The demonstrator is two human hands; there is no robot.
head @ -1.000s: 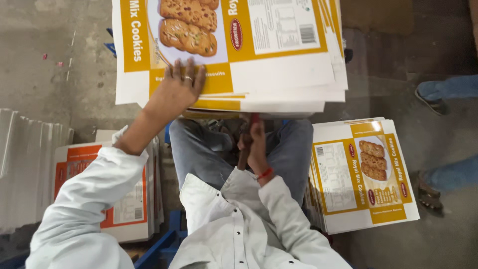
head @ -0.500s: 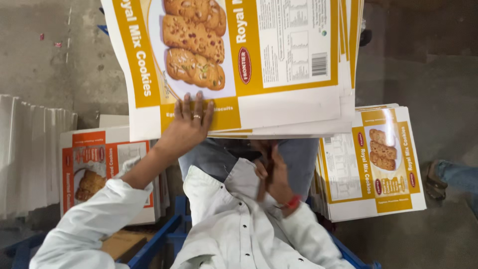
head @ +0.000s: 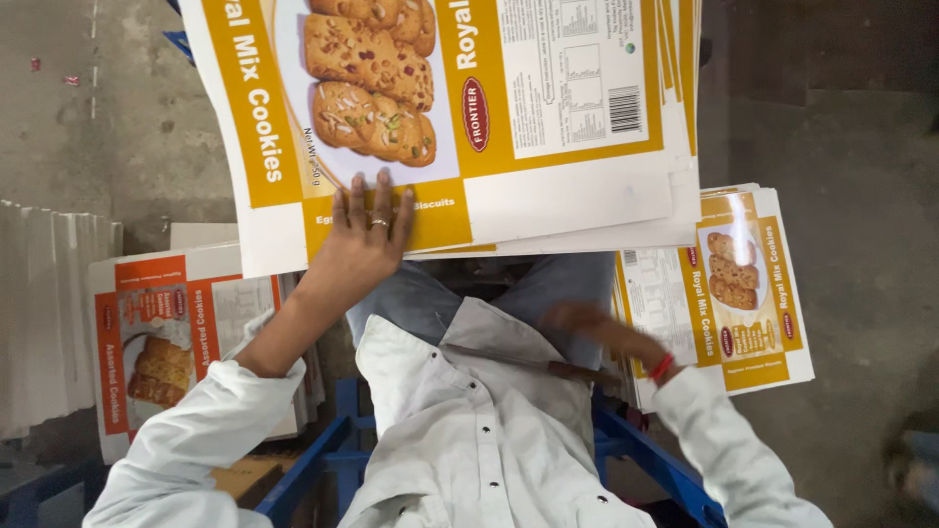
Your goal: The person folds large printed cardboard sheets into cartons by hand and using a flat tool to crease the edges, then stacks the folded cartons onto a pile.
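we spotted an orange carton stack [head: 156, 332] at left, white flat sheets [head: 44, 313] beside it, a blue frame [head: 323, 469] below, grey concrete floor [head: 861, 127]

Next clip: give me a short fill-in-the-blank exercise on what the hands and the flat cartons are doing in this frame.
1. The left hand lies flat on the big ____-and-white stack of flat cookie cartons across the lap.
2. The cartons beside the left arm are printed mainly in ____.
3. A ____ band shows at the wrist of the right hand.
4. The person wears a white ____.

Missing words: yellow; orange; red; shirt
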